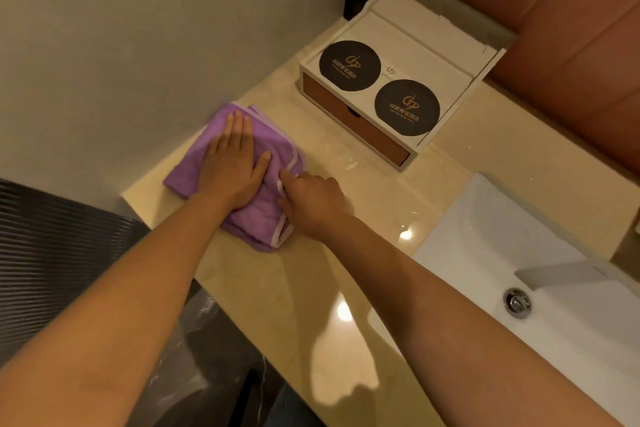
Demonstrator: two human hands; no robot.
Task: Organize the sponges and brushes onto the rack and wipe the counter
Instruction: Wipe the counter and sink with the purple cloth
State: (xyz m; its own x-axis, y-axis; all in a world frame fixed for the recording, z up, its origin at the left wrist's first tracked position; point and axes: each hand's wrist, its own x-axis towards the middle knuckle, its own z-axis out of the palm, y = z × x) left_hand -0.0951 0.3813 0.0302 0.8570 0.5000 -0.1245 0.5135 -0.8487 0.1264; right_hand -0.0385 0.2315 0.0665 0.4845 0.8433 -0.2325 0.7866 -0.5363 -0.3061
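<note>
Wiping the table (349, 218) was in hand: left hand (232, 170) lay flat on the purple cloth (258, 220), right hand (313, 203) pinched its edge; next, probably a sweep sideways.

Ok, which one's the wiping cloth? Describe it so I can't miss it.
Find the beige counter left of the white sink. At its left end by the grey wall, the folded cloth lies under the flat left hand, its edge pinched by the right hand. It alone is purple with white trim; the nearby box is white with two black discs.
</note>
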